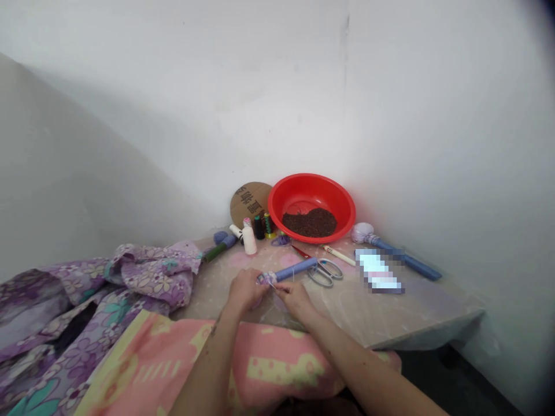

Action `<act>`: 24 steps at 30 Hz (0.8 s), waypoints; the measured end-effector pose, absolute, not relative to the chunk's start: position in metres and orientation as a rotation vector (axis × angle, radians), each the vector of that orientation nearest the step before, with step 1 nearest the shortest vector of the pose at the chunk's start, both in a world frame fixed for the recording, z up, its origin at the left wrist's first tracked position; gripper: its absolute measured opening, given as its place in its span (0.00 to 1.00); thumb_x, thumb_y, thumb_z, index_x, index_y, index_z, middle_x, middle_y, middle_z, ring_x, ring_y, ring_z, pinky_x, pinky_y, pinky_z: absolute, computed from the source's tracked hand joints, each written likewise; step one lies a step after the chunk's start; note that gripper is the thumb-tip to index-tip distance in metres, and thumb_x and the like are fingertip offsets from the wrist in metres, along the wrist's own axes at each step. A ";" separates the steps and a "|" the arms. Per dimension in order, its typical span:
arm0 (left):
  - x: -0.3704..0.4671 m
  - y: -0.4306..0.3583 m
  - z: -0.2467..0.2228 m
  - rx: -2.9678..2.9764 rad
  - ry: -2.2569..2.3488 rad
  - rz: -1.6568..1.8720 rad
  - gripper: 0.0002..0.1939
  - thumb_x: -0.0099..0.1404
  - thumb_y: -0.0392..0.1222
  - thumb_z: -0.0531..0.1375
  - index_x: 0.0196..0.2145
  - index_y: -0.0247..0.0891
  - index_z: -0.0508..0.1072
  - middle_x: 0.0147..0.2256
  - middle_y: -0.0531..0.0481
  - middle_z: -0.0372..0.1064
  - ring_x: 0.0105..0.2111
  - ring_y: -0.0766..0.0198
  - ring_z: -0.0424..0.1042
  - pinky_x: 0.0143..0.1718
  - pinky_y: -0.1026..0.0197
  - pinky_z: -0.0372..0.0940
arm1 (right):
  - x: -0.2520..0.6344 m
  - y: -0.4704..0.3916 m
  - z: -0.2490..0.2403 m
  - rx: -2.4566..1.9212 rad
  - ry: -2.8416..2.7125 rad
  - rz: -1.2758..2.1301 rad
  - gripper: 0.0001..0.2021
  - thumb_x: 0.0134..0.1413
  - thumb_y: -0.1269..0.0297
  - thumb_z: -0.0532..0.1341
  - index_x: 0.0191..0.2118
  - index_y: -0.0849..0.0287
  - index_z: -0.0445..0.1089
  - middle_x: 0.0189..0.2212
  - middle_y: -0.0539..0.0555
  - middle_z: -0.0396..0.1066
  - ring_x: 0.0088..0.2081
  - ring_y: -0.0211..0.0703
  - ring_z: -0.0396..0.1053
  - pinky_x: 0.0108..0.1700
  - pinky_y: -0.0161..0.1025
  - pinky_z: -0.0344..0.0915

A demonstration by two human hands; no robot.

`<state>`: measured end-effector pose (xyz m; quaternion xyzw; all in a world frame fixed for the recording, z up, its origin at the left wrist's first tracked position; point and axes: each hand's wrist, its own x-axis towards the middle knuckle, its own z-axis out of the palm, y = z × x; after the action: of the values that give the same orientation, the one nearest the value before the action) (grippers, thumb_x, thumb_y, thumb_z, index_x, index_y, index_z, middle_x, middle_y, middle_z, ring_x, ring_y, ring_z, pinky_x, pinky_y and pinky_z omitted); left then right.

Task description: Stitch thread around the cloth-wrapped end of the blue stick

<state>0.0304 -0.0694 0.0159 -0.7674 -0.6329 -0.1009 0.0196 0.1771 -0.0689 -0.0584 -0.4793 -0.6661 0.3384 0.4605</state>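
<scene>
blue-purple rod [299, 268] lies slantwise over the pale table [377, 323], its left end covered by a patterned wrap [269, 277] and its right end next to the loops of the silver scissors [326, 275]. our left hand [243, 290] has its fingers curled closed around the wrapped end, while our right hand [295, 297] sits just beside it, thumb and fingertips pinched together on a thin pale piece [272, 284]; whether that is thread or a needle we can't tell, it's too small. if it is a needle, the likeliest trouble we see is a pricked finger, because both hands are so close together and the left fingers cover part of the wrap. a slack left grip could let the rod roll, and the wrap might loosen or twist with it. tugging too hard on something so fine could snap it or slip it out of the pinch. a sharp turn of the rod could also knock its free end against the scissors. farther back, the white spool [249, 240] stands upright to the left of the red basin [274, 215]; a careless sweep might tip it, though both hands are apart from it.
</scene>
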 end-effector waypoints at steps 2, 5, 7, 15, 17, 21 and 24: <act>0.031 -0.071 0.016 -2.366 -1.971 -0.312 0.17 0.54 0.50 0.52 0.40 0.43 0.68 0.41 0.48 0.67 0.43 0.60 0.63 0.41 0.64 0.56 | 0.176 -0.069 -0.059 -1.172 -1.651 0.829 0.14 0.43 0.66 0.54 0.37 0.56 0.72 0.35 0.52 0.73 0.34 0.46 0.69 0.39 0.41 0.62; 0.031 -0.071 0.016 -2.353 -1.977 -0.310 0.17 0.53 0.50 0.53 0.40 0.43 0.68 0.41 0.48 0.67 0.42 0.60 0.63 0.41 0.64 0.56 | 0.176 -0.069 -0.060 -1.175 -1.659 0.809 0.14 0.44 0.66 0.54 0.38 0.56 0.72 0.35 0.52 0.73 0.34 0.47 0.69 0.38 0.41 0.63; 0.031 -0.071 0.016 -2.355 -1.975 -0.308 0.17 0.53 0.49 0.53 0.40 0.43 0.68 0.41 0.48 0.67 0.43 0.60 0.63 0.41 0.64 0.56 | 0.176 -0.069 -0.060 -1.177 -1.659 0.804 0.15 0.44 0.66 0.54 0.39 0.56 0.72 0.35 0.53 0.73 0.35 0.47 0.69 0.38 0.41 0.63; 0.032 -0.072 0.018 -2.358 -2.007 -0.291 0.18 0.53 0.49 0.53 0.41 0.42 0.68 0.41 0.47 0.67 0.43 0.59 0.63 0.42 0.63 0.56 | 0.176 -0.070 -0.060 -1.201 -1.671 0.807 0.15 0.44 0.66 0.53 0.39 0.56 0.71 0.35 0.53 0.73 0.35 0.47 0.68 0.37 0.42 0.62; 0.033 -0.073 0.018 -2.355 -2.019 -0.280 0.18 0.53 0.49 0.53 0.41 0.42 0.68 0.41 0.47 0.66 0.43 0.58 0.63 0.42 0.63 0.56 | 0.176 -0.070 -0.060 -1.195 -1.675 0.807 0.15 0.44 0.65 0.53 0.39 0.55 0.71 0.35 0.52 0.73 0.35 0.47 0.68 0.37 0.42 0.62; 0.035 -0.075 0.017 -2.333 -2.018 -0.292 0.17 0.54 0.49 0.53 0.41 0.42 0.68 0.41 0.48 0.66 0.43 0.58 0.62 0.43 0.62 0.55 | 0.175 -0.070 -0.060 -1.213 -1.665 0.812 0.15 0.44 0.65 0.53 0.38 0.55 0.72 0.34 0.52 0.73 0.35 0.47 0.68 0.37 0.41 0.62; 0.036 -0.077 0.015 -2.317 -1.979 -0.305 0.17 0.54 0.48 0.52 0.41 0.42 0.68 0.41 0.48 0.66 0.43 0.59 0.62 0.42 0.62 0.55 | 0.174 -0.071 -0.059 -1.225 -1.674 0.788 0.14 0.44 0.66 0.53 0.37 0.56 0.72 0.32 0.52 0.73 0.34 0.46 0.68 0.36 0.39 0.61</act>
<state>0.0361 -0.0769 0.0149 -0.7560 -0.6457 -0.0996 0.0396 0.1736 -0.0707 -0.0586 -0.4945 -0.6754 0.3179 0.4452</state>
